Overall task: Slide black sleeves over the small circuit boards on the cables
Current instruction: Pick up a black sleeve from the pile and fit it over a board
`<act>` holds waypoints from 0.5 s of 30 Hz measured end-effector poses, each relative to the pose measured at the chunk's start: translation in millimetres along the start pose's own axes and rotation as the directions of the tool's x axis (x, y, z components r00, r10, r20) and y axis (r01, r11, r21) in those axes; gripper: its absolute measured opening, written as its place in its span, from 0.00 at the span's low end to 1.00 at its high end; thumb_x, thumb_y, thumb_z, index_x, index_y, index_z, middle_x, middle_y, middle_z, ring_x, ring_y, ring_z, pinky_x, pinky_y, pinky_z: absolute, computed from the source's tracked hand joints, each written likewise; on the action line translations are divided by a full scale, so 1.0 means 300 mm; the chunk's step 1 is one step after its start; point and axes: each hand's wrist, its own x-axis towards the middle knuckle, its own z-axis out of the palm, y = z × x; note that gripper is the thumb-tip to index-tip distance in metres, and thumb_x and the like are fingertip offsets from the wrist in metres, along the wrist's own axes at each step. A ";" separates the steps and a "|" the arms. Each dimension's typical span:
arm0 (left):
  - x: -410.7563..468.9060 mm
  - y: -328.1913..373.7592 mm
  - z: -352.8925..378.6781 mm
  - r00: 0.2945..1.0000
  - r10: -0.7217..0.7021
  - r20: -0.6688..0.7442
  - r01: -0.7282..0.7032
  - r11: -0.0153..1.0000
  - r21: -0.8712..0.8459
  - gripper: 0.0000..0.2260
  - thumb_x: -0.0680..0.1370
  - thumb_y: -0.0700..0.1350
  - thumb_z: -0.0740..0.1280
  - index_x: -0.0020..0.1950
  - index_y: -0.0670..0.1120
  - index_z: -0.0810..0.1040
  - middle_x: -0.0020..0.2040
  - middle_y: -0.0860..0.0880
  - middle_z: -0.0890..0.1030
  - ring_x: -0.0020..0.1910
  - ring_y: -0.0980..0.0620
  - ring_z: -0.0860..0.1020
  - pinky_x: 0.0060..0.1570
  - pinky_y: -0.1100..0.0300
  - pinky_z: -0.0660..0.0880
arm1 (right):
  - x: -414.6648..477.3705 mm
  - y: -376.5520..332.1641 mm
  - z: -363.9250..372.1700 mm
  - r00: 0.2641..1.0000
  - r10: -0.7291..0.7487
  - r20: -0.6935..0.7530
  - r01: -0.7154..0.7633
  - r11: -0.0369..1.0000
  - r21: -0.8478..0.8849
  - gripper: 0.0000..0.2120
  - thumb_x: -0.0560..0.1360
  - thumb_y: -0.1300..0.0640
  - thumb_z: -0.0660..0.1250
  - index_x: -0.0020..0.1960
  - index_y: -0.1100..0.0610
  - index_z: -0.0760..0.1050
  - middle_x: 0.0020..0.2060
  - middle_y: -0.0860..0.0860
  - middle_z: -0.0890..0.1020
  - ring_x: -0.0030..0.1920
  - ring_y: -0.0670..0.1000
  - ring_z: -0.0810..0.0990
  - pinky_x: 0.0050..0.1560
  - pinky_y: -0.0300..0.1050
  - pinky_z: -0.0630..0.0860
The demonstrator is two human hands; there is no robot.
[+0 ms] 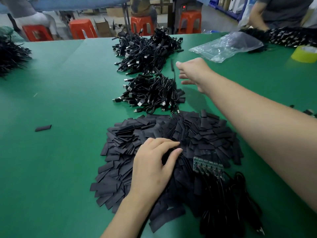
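Observation:
A wide pile of flat black sleeves point(171, 134) lies on the green table point(68, 100) in front of me. My left hand point(154, 167) rests on this pile, its thumb and curled fingers pinching a black sleeve. A row of small green circuit boards point(208, 166) on black cables point(223, 194) lies on the pile's right side. My right hand point(193, 74) reaches out beyond the pile with fingers spread and holds nothing. Just left of it a sleeved cable point(172, 66) hangs blurred in the air above a heap of cables point(152, 93).
A larger heap of cables point(145, 50) lies further back. A clear plastic bag point(226, 45) and a yellow tape roll point(305, 54) sit at the right rear. Another person point(281, 12) works at the far right. One stray sleeve point(43, 128) lies left. Red stools point(82, 29) stand beyond the table.

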 end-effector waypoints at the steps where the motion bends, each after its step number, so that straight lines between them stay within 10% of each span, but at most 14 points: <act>1: 0.001 -0.001 0.001 1.000 -0.001 0.006 0.001 1.000 -0.002 0.07 0.80 0.52 0.72 0.55 0.53 0.87 0.52 0.61 0.83 0.53 0.60 0.77 0.56 0.62 0.74 | -0.020 0.010 0.004 0.997 -0.068 0.026 0.070 0.990 -0.119 0.19 0.82 0.51 0.67 0.68 0.63 0.76 0.62 0.58 0.81 0.60 0.56 0.82 0.63 0.53 0.79; 7: 0.005 -0.006 0.006 1.000 0.006 0.029 -0.006 1.000 0.009 0.07 0.80 0.52 0.71 0.53 0.53 0.87 0.51 0.60 0.84 0.51 0.57 0.78 0.54 0.56 0.76 | -0.327 0.163 -0.096 0.907 -0.294 0.303 0.415 0.750 -0.514 0.02 0.76 0.52 0.72 0.45 0.48 0.84 0.40 0.42 0.85 0.43 0.41 0.82 0.44 0.31 0.73; 15: 0.005 0.003 0.000 1.000 0.003 0.014 -0.003 1.000 0.006 0.05 0.80 0.51 0.71 0.53 0.53 0.86 0.50 0.61 0.83 0.51 0.58 0.78 0.53 0.54 0.76 | -0.637 0.327 -0.197 0.900 -0.093 0.426 0.421 0.445 -0.790 0.17 0.73 0.31 0.68 0.50 0.42 0.73 0.46 0.39 0.75 0.52 0.43 0.72 0.54 0.44 0.73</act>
